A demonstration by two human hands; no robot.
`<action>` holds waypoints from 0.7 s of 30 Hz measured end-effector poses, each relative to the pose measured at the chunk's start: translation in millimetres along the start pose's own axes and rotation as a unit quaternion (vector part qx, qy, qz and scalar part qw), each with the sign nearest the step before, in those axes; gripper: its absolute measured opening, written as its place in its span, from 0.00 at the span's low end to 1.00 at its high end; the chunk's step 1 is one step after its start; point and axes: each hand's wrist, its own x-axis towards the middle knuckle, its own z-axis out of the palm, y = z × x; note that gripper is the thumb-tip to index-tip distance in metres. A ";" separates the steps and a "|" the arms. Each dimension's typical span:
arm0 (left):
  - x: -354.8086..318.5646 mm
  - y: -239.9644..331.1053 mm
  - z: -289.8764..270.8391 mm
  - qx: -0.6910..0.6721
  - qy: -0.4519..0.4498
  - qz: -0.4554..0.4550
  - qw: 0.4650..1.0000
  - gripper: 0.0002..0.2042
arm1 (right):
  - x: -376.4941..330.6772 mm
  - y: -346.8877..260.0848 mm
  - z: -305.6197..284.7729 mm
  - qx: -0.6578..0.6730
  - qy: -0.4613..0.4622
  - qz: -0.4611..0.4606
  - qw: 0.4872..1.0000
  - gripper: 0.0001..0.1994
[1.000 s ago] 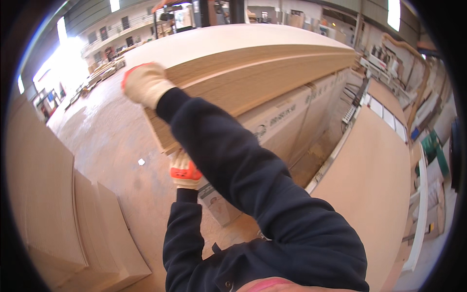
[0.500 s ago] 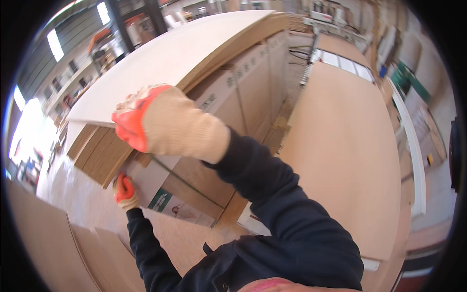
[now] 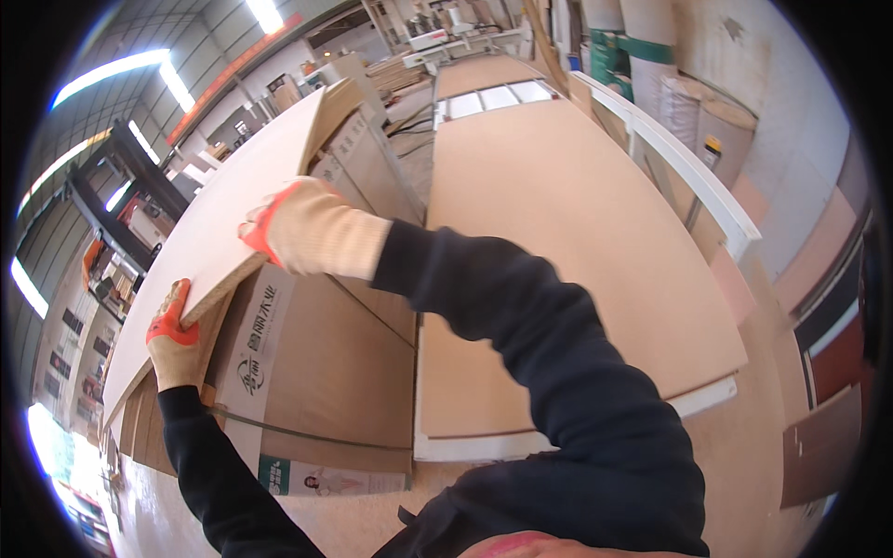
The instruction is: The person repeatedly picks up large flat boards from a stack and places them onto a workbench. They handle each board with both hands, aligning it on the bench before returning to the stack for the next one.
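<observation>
Both gloved hands are closing their grip on a large pale board [image 3: 209,232], which is tilting up off the top of a wrapped stack of sheets [image 3: 316,372]. The left hand [image 3: 177,339], in a cream glove with orange fingertips, is clamping the board's near lower edge — thumb on the upper face, fingers curling beneath it. The right hand [image 3: 312,231], gloved the same way, is pressing across the board's long edge higher up, its fingers folding over onto the pale face; how far they are wrapping behind the sheet cannot be told. The board is stretching away from the person toward the upper middle of the view, its far end rising above the stack's brown side.

The stack is standing in brown cardboard wrapping with a white printed strip running down its near corner and a thin strap crossing its front. Dark sleeves are covering both forearms, the right one arching across the centre of the frame.

Just right of the stack, a broad light-brown panel [image 3: 567,242] is lying flat on a low desk — its white edge [image 3: 484,445] showing along the near side. A white rail [image 3: 688,172] is running beside the panel's far right edge. Beyond it, rolls of material [image 3: 651,56] are standing against the wall, and machinery is showing in the workshop's background under bright ceiling lights.
</observation>
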 end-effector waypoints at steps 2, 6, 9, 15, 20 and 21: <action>-6.7 1.7 8.6 -0.024 0.047 -0.023 0.998 0.27 | -0.3 -0.9 2.4 0.004 0.005 0.020 1.000 0.15; -9.8 14.6 5.8 0.010 0.024 -0.066 0.997 0.28 | -7.8 -9.1 -11.2 0.032 -0.046 0.047 0.997 0.17; -12.9 28.2 -5.4 0.024 0.008 -0.103 0.994 0.24 | -25.4 -16.7 -33.6 0.010 -0.059 0.085 0.995 0.13; -94.9 83.8 -68.8 0.019 0.145 0.020 0.989 0.24 | -114.3 -48.4 -91.6 -0.009 0.008 -0.032 0.999 0.19; -173.5 154.0 -153.1 0.009 0.203 0.058 0.978 0.30 | -204.2 -78.3 -173.0 -0.044 0.104 -0.139 0.984 0.24; -190.9 155.5 -170.2 0.006 0.186 0.041 0.982 0.32 | -216.6 -84.8 -191.4 -0.031 0.130 -0.166 0.977 0.25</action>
